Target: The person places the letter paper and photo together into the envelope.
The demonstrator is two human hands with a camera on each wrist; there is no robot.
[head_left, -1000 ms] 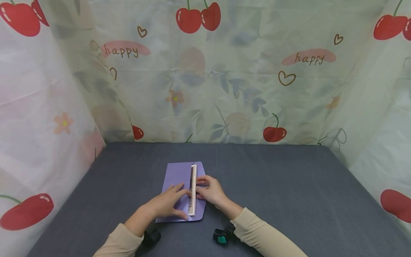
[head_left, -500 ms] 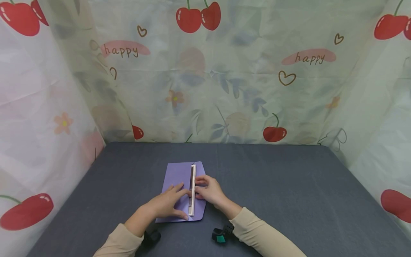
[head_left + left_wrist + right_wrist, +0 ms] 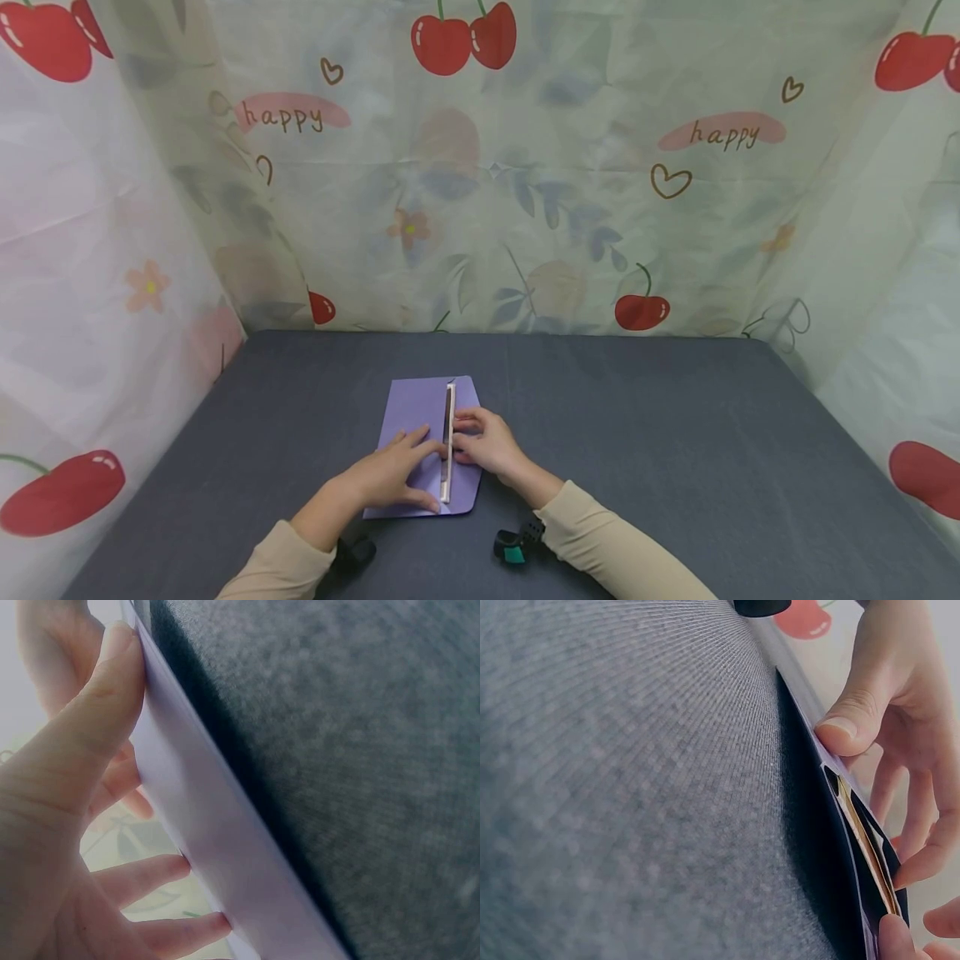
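Observation:
A purple envelope (image 3: 412, 404) lies on the table with its flap out to the right. A thin white-bordered card (image 3: 451, 417) shows as a narrow strip at the opening, the rest hidden inside the pocket. My left hand (image 3: 390, 477) rests on the envelope with fingers spread, its thumb near the bottom edge and a fingertip at the opening. From the right, my right hand (image 3: 491, 448) touches the card's outer edge with slightly bent fingers. In the right wrist view the pocket gapes, and a yellowish edge (image 3: 866, 844) shows inside it.
The dark grey tabletop (image 3: 637, 433) stretches out around the envelope. Cherry-print cloth (image 3: 540, 250) hangs at the back and both sides. Black wrist devices sit under both forearms, the right one (image 3: 512, 547) with a green patch.
The card's visible strip has become narrower as it slid left into the envelope. My right hand moved slightly left with it. My left hand stayed in place.

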